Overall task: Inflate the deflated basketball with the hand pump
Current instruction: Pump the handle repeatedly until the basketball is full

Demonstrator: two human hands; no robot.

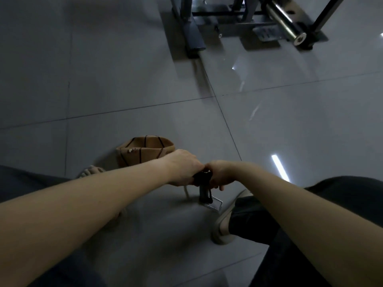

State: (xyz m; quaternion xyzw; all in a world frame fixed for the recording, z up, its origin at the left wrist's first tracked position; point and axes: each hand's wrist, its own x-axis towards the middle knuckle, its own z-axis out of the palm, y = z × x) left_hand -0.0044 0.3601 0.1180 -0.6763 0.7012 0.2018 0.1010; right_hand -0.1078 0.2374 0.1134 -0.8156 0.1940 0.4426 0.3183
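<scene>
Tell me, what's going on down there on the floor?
A person is gripping the top of a small black hand pump with both the left hand and the right hand. The pump stands upright on the tiled floor, next to the person's shoe. The basketball lies just beyond the left hand, caved in and plainly not inflated yet.

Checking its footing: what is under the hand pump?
The hand pump stands on floor tile; its wire foot lies flat. Left hand and right hand mostly cover the handle.
</scene>
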